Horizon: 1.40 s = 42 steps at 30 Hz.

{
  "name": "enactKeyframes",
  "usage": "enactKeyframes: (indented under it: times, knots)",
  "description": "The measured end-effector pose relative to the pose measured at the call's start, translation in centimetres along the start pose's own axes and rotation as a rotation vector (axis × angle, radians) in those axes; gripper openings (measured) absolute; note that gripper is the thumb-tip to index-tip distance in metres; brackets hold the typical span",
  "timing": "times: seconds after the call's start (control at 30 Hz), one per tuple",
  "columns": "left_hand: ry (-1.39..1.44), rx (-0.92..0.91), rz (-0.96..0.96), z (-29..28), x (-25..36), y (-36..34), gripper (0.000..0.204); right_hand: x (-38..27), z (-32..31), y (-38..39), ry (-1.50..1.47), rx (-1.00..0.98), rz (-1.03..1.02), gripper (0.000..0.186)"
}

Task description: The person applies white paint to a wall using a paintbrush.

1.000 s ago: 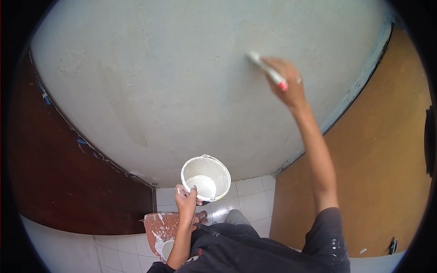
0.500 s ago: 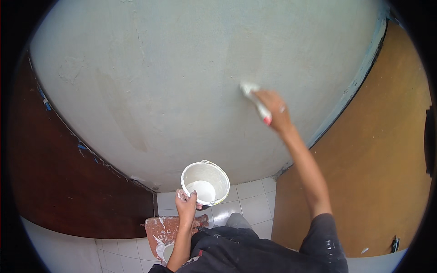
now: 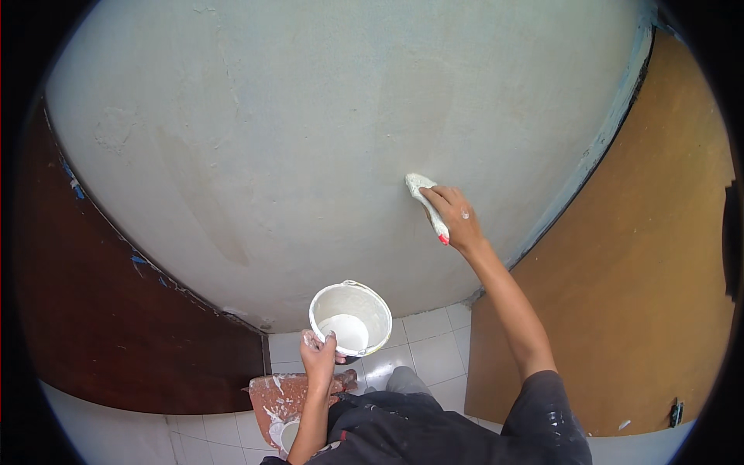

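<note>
In my right hand (image 3: 459, 218) is a paintbrush (image 3: 436, 222), its handle white with a red tip and its bristles coated white. The bristle end is at the pale grey wall (image 3: 310, 139), below a darker, damp-looking patch (image 3: 415, 108); whether it touches cannot be told for certain. My left hand (image 3: 318, 354) grips the near rim of a white bucket (image 3: 368, 310), thumb over the edge. White paint (image 3: 346, 332) lies in the bottom of the bucket, which tilts toward me.
A dark brown door or panel (image 3: 139, 310) bounds the wall on the left, a yellowish-brown one (image 3: 604, 271) on the right. Below are white floor tiles (image 3: 438, 356), a paint-splashed reddish stool or board (image 3: 283, 394) and a second white container (image 3: 290, 435) partly behind my left forearm.
My right hand has brought the paintbrush down along the wall, slightly left. The left hand and bucket sit a little lower in view, nearly unchanged.
</note>
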<state>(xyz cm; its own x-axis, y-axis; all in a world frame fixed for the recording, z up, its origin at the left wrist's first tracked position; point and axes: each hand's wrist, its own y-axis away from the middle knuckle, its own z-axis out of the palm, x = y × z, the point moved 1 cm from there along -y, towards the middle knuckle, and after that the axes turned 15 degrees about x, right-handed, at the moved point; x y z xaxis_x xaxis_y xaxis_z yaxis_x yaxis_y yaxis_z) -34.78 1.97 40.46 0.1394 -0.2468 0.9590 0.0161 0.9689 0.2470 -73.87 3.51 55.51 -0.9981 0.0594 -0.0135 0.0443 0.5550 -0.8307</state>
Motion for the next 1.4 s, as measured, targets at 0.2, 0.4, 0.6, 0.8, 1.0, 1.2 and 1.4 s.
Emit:
enactKeyframes:
  times: [0.2, 0.4, 0.6, 0.8, 1.0, 1.2, 1.4]
  knots:
    - [0.004, 0.003, -0.016, 0.1, 0.7, 0.4, 0.02, 3.3, -5.6, -10.7, 0.0, 0.275, -0.156, 0.044]
    - [-0.002, 0.018, -0.015, 0.4, 0.7, 0.4, 0.02, 2.1, -6.7, -11.9, 0.062, 0.421, -0.129, 0.049]
    - [-0.017, 0.0, -0.012, 0.4, 0.6, 0.4, 0.02, 1.4, -0.6, 0.8, -0.038, 0.079, 0.027, 0.062]
    - [-0.044, -0.009, -0.014, 0.0, 0.5, 0.2, 0.019, 4.5, -6.7, -11.0, 0.033, 0.355, -0.181, 0.049]
    - [-0.022, -0.031, -0.01, 0.3, 0.7, 0.3, 0.018, 3.2, -6.8, -11.3, 0.103, 0.407, -0.155, 0.053]
    - [-0.035, -0.036, 0.005, 0.2, 0.3, 0.2, 0.018, 0.9, -0.5, 1.0, -0.033, 0.031, 0.008, 0.061]
    - [-0.027, -0.03, -0.007, 0.3, 0.6, 0.4, 0.018, 3.8, -6.6, -11.1, 0.051, 0.365, -0.145, 0.04]
